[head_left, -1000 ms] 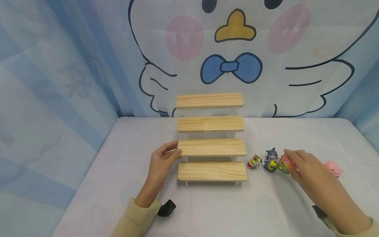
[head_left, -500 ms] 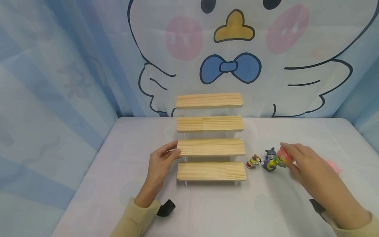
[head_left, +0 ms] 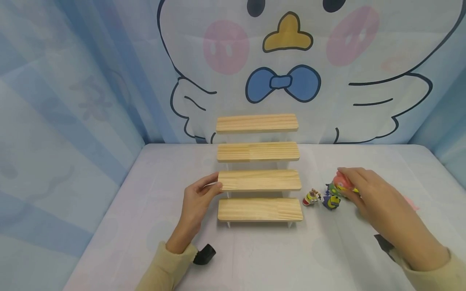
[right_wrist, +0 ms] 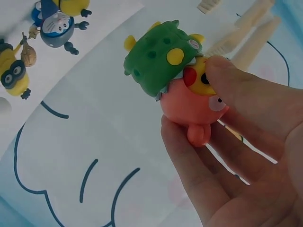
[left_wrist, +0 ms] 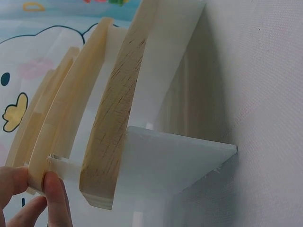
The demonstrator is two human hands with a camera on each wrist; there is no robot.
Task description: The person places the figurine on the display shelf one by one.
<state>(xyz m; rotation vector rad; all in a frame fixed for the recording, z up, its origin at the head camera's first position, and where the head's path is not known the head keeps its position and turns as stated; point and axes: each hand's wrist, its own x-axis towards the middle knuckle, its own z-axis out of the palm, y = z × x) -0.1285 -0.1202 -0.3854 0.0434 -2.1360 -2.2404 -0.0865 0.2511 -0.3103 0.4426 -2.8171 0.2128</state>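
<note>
My left hand (head_left: 194, 204) pinches the left end of the second-lowest board (head_left: 260, 180) of a stepped wooden display shelf. In the left wrist view, the thumb and fingers (left_wrist: 57, 201) meet at that board's corner. My right hand (head_left: 382, 206) holds a toy figurine (right_wrist: 184, 97) above the table. Its body is coral pink, with a yellow red-cheeked face and a green spotted part topped with yellow bumps. Thumb and fingers press its coral end from opposite sides. Below and left of it stand a blue-grey cat-eared figurine (right_wrist: 57, 30) and a yellow goggled figurine (head_left: 312, 197).
A pink pig-like toy (head_left: 412, 203) lies partly hidden behind the right hand. The shelf's lowest board (head_left: 260, 209) stands on white supports (left_wrist: 180, 158). A printed cloth backdrop (head_left: 284, 117) rises behind the white table (head_left: 276, 258).
My right hand has lifted the coral-and-green figurine and carried it leftward and farther back, in front of the cat-eared figurine. The left hand has stayed at the board's end.
</note>
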